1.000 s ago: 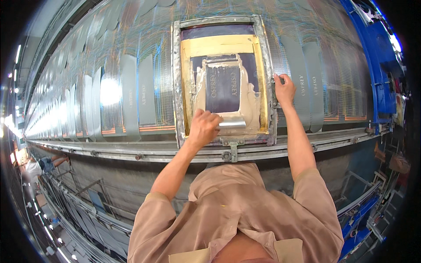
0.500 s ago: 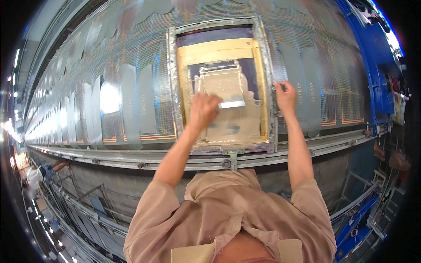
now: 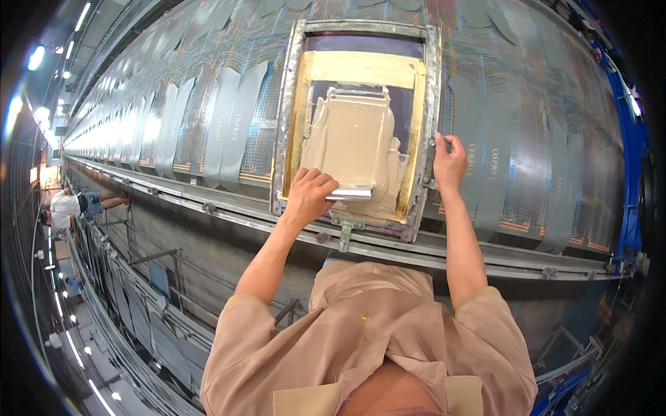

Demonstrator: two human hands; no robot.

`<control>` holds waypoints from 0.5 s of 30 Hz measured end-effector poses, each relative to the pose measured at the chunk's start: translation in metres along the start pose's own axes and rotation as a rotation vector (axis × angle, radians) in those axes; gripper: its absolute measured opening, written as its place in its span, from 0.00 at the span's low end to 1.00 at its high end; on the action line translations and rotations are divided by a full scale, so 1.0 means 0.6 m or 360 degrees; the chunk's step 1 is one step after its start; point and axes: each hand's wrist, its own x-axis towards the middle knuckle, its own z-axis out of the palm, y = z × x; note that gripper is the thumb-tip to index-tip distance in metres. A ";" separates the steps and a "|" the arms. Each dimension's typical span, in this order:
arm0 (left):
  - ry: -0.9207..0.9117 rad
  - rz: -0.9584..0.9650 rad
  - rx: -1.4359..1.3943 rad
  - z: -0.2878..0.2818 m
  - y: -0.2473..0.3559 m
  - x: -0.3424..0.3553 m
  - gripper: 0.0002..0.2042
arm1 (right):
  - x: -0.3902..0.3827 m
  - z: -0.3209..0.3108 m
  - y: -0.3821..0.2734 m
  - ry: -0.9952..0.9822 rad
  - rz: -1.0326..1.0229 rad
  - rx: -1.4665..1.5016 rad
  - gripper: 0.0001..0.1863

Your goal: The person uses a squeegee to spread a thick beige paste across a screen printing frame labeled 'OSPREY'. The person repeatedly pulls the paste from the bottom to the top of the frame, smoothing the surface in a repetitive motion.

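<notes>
My left hand (image 3: 309,197) is closed on a short silver squeegee (image 3: 350,193) near the bottom of a metal screen frame (image 3: 291,76). Beige paste (image 3: 350,139) covers the middle of the screen, with raised ridges around it; yellow tape (image 3: 357,64) and dark mesh show above. My right hand (image 3: 449,159) has thumb and finger closed on the frame's right side, at a small knob (image 3: 431,142). The frame lies over a long printing table with flat grey fabric pieces (image 3: 496,173) on it.
A metal rail (image 3: 243,215) with fittings runs along the table's front edge. A blue machine (image 3: 628,208) stands at the far right. A person (image 3: 73,208) in a white top is at the far left along the aisle. Racks (image 3: 146,284) hang with grey pieces below.
The squeegee went up the screen, then came back down to the lower edge. Paste now covers the formerly dark middle panel. My view has turned slightly, shifting the table and surroundings.
</notes>
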 end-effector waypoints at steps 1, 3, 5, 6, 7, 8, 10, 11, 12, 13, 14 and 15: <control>-0.0008 0.0008 -0.0024 0.003 0.000 0.004 0.15 | 0.005 -0.002 0.007 0.0005 -0.0010 0.0060 0.17; -0.0047 -0.0031 -0.0025 0.005 0.005 0.005 0.15 | 0.007 -0.007 0.003 0.0042 -0.0024 0.0008 0.18; -0.0053 -0.0016 -0.0043 0.009 0.006 0.009 0.14 | 0.010 -0.007 0.005 0.0091 -0.0130 -0.0094 0.16; -0.0078 -0.0058 -0.0056 0.008 0.008 0.014 0.14 | 0.020 0.003 0.033 0.0151 -0.0199 -0.0129 0.15; -0.0115 -0.0095 -0.0079 0.012 0.011 0.014 0.13 | 0.017 -0.003 0.015 0.0071 -0.0122 -0.0122 0.14; -0.0119 -0.0128 -0.0127 0.008 0.017 0.022 0.12 | 0.015 -0.003 0.011 0.0117 -0.0125 -0.0112 0.14; -0.0204 -0.0136 -0.0129 0.000 0.023 0.040 0.12 | 0.013 -0.012 -0.002 0.0040 0.0019 -0.0157 0.13; -0.0202 -0.0075 -0.0131 -0.002 0.026 0.053 0.11 | 0.019 -0.011 0.010 -0.0005 0.0092 -0.0131 0.13; -0.0264 -0.0092 -0.0128 -0.010 0.034 0.062 0.10 | 0.014 -0.019 0.001 -0.0093 0.0151 -0.0063 0.13; -0.0370 -0.0090 -0.0096 -0.013 0.032 0.071 0.09 | 0.008 -0.019 0.001 -0.0102 0.0166 -0.0078 0.13; -0.0426 -0.0100 -0.0073 -0.012 0.027 0.066 0.10 | 0.003 -0.014 -0.001 -0.0141 0.0161 -0.0072 0.14; -0.0479 -0.0105 -0.0051 -0.012 0.020 0.063 0.11 | 0.002 -0.013 -0.008 -0.0181 0.0152 0.0017 0.15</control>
